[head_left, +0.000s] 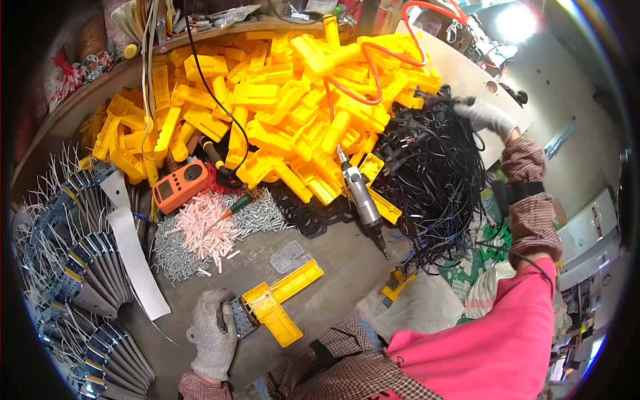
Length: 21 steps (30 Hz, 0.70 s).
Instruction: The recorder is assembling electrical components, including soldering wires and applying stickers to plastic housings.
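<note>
My left hand, in a grey work glove, is closed around a dark perforated metal plate low on the bench. Against that plate lies a yellow T-shaped plastic housing, its long arm pointing up to the right. At the far right my gloved right hand reaches to the top of a heap of black power cords. Its fingertips are lost among the dark cords, so their grip does not show. A pneumatic screwdriver lies between the cords and the yellow pile.
Yellow plastic housings are heaped across the back. Bent perforated metal plates with white wires line the left. Screws, pink sleeves and an orange meter sit mid-left. A red coiled hose crosses the heap; yellow-handled cutters lie front right.
</note>
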### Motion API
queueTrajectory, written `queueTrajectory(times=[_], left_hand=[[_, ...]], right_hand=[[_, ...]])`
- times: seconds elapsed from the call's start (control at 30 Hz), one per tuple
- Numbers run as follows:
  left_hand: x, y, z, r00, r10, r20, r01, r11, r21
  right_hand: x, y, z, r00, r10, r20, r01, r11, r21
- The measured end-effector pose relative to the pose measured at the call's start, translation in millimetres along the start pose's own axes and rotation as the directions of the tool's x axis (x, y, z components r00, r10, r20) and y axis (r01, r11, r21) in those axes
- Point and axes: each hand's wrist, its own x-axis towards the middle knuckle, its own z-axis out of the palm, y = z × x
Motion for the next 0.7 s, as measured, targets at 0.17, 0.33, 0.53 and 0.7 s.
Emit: queueTrajectory(times=[0.17,0.33,0.53,0.7], left_hand=[[7,2,9,0.997,0.078,0.010,-0.077,0.996,-0.043],[-3,0,0,1.000,0.023,-0.015,-0.023,1.000,-0.006],[10,1,7,0.995,0.096,0.005,-0.096,0.995,-0.042],[6,0,3,0.995,0.102,0.001,-0.102,0.994,0.039]], right_hand=[[0,12,4,0.739,-0.201,-0.643,0.314,0.947,0.065],[10,-25,-1,0.575,-0.458,-0.678,0.266,0.889,-0.374],[2,15,-79,-0.017,-0.534,-0.845,-0.045,0.845,-0.533],[-152,-159,-86,0.919,-0.330,-0.215,0.110,0.739,-0.664]])
